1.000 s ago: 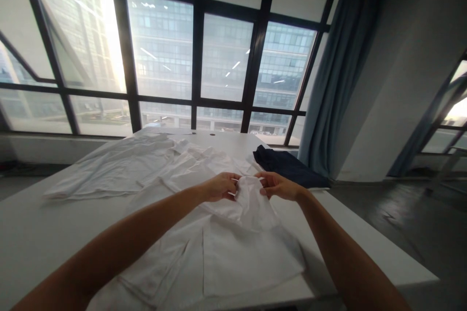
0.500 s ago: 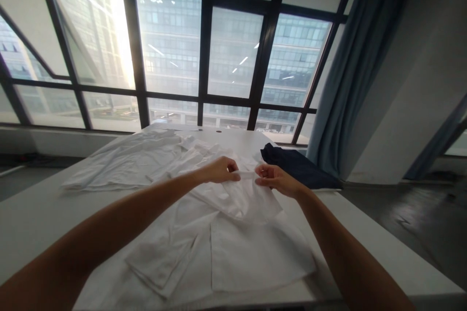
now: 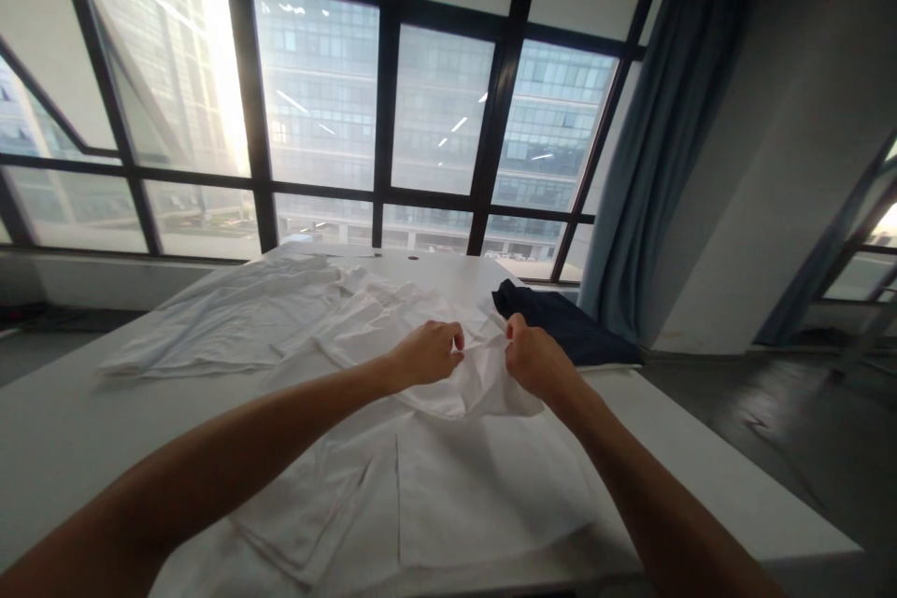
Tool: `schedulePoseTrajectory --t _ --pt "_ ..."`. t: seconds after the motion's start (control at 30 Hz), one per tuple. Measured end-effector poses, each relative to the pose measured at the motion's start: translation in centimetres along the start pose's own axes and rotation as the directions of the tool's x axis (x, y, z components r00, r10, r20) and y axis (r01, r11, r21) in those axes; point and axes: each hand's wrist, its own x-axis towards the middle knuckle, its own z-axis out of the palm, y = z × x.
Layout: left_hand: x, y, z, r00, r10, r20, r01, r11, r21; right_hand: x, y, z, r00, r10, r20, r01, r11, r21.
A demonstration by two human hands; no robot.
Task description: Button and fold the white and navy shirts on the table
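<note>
Head view: right hand [image 3: 536,360] pinches the white garment [image 3: 482,392] near centre frame; the left hand [image 3: 424,355] curls, thumb and forefinger slightly parted, its hold unclear. The garment stretches lengthwise from bottom centre toward mid-frame, and one navy garment [image 3: 571,327] lies right of centre on the surface [image 3: 729,486].

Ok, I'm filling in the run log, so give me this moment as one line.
left hand: at white cloth, grip unclear | right hand: pinching white cloth | navy cloth: lying beyond right hand
</note>
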Motion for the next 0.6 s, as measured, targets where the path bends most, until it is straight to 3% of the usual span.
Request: schedulePoseTrajectory --t 0.07,0.1,0.13,0.2,0.23,0.27,0.3,0.4,0.47,0.6 --pt "-0.4 0.9 0.3 0.999 0.050 0.012 -0.048 0.993 -0.106 -0.9 0.6 -0.8 0.986 0.058 0.154 -0.061 0.998 0.015" --pt "-0.7 1.3 0.5 0.995 0.089 0.043 -0.079 0.979 -0.188 -1.4 1.1 -1.3 0.953 0.070 0.293 -0.084 0.996 0.036" --pt "-0.9 1.7 0.8 0.983 0.152 0.107 -0.117 0.952 -0.284 -1.7 1.8 -1.8 0.888 0.061 0.456 -0.103 0.992 0.067" --pt "-1.3 2.0 1.4 0.896 0.343 0.282 -0.178 0.859 -0.480 -2.0 3.5 -2.7 0.684 -0.036 0.729 -0.123 0.979 0.164" --pt "-1.4 2.0 1.8 0.831 0.431 0.352 -0.189 0.813 -0.550 -1.9 4.3 -2.9 0.595 -0.106 0.797 -0.125 0.967 0.221" --pt "-1.4 1.7 2.3 0.780 0.485 0.395 -0.193 0.788 -0.585 -1.6 5.1 -2.9 0.546 -0.167 0.821 -0.118 0.955 0.272" --pt "-1.3 1.3 2.9 0.764 0.500 0.408 -0.208 0.789 -0.578 -1.1 5.7 -2.7 0.532 -0.207 0.821 -0.109 0.945 0.309" --pt "-0.8 -0.7 4.7 0.822 0.457 0.340 -0.329 0.868 -0.372 0.7 6.4 -0.7 0.586 -0.207 0.783 -0.076 0.948 0.308" --pt "-0.5 -2.2 5.7 0.833 0.437 0.338 -0.386 0.898 -0.210 1.8 6.3 1.3 0.597 -0.172 0.783 -0.079 0.959 0.271" --pt "-0.8 -5.7 6.2 0.828 0.325 0.456 -0.326 0.942 -0.078 2.9 6.7 4.9 0.567 -0.155 0.809 -0.119 0.956 0.267"
